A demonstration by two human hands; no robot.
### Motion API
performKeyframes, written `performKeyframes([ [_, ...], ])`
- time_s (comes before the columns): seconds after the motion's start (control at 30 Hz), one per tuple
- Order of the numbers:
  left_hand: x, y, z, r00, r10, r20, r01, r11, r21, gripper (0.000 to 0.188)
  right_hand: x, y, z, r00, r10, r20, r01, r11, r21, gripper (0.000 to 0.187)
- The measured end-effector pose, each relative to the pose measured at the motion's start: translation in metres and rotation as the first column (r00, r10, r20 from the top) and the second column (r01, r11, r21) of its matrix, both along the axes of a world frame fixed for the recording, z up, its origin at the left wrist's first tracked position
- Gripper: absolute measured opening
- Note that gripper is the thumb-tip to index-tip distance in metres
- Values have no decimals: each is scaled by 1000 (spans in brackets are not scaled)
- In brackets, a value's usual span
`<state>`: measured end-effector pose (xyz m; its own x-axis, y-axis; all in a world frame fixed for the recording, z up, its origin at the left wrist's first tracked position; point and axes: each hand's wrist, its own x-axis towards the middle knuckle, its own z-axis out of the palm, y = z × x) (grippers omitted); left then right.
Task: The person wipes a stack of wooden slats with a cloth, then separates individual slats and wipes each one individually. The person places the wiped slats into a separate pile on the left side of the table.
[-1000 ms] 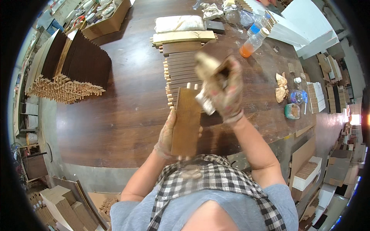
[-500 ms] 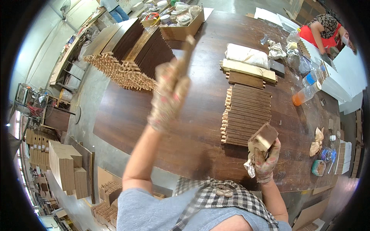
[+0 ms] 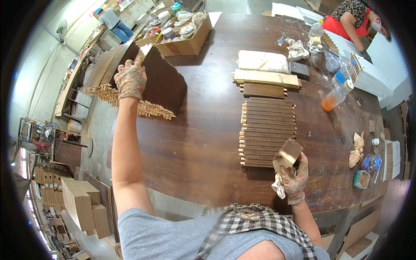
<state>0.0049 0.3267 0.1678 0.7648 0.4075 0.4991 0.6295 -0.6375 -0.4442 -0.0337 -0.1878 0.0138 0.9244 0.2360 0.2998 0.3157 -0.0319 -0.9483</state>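
My head camera looks steeply down, close over the dark table (image 3: 208, 143), with fisheye bending at its rim.

Daylight was bright and even; the table (image 3: 208, 143) showed soft glare, edges bent toward the dark rim, upper-right corner overexposed.

dark brown slats (image 3: 268, 132), floral gloves (image 3: 130, 80)
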Motion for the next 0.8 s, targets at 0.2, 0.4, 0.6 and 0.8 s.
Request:
performKeyframes([
  [0.2,-30,-116,-56,519,-776,358,854,491,-175,55,14,-35,15,970,-239,46,243,945,-220,58],
  [0.4,-112,-329,-184,335,-911,241,782,127,-610,59,-3,-73,-1,913,-394,-107,393,919,-29,58],
  [0.6,-139,-350,-200,379,-906,190,601,85,-795,56,-28,-101,-10,880,-455,-136,453,890,-51,59],
  [0.8,-111,-373,-198,495,-863,96,561,233,-794,80,-43,-115,-7,902,-428,-60,415,896,-160,56],
])
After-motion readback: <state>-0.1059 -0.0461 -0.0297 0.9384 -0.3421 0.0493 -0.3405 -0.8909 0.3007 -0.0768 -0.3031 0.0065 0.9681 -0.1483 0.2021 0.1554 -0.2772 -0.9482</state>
